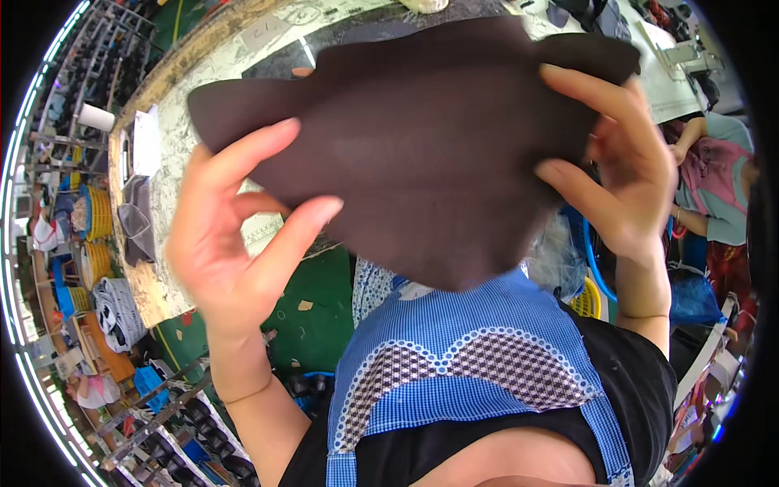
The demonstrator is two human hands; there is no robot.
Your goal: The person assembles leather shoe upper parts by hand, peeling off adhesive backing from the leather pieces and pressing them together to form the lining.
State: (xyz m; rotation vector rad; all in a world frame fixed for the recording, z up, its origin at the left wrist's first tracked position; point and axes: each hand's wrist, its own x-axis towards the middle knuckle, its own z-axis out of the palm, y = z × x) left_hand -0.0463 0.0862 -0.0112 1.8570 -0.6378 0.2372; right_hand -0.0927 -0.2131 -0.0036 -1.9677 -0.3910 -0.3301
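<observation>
Both of my hands hold up a dark brown, curved cut piece of sheet material (430, 154), leather-like, with a wavy upper edge and a rounded lower edge. My left hand (235, 227) pinches its left side, thumb on the near face and the index finger above it. On the right side, my right hand (621, 154) grips it the same way, thumb and index finger on the near face, other fingers behind. The piece is raised above the worktable (174, 178) and hides much of it. Slight blur lies over the piece and hands.
A white paper roll (97, 118) and a dark mesh item (136, 231) are at the table's left edge. Racks and yellow baskets (99, 213) stand further left. At the right, a co-worker in a pink apron (714, 174) sits near a sewing machine (677, 55).
</observation>
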